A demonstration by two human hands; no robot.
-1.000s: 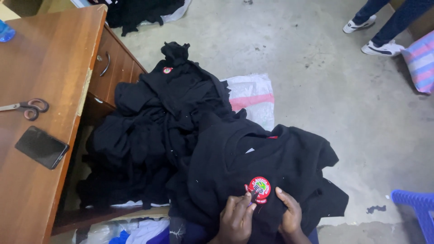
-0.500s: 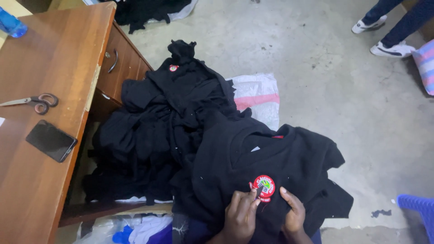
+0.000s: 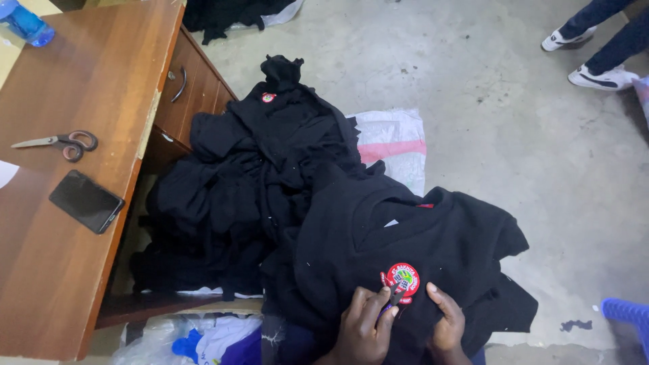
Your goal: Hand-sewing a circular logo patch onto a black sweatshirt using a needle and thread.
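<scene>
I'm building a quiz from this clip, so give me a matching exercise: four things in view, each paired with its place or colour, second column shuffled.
Things:
1. round badge
2. scissors
3. phone
4. bottle

Places or colours:
a. blue, at the desk's far corner
b. red, on the black sweater, at the fingertips of both hands
c. dark and flat, near the desk edge
d. lying on the desk, beyond the phone

Pairs: 1-b, 2-d, 3-c, 4-a

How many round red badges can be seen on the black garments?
2. One red badge lies between the left hand and right hand; another small badge sits atop the black pile. More may be hidden.
</scene>
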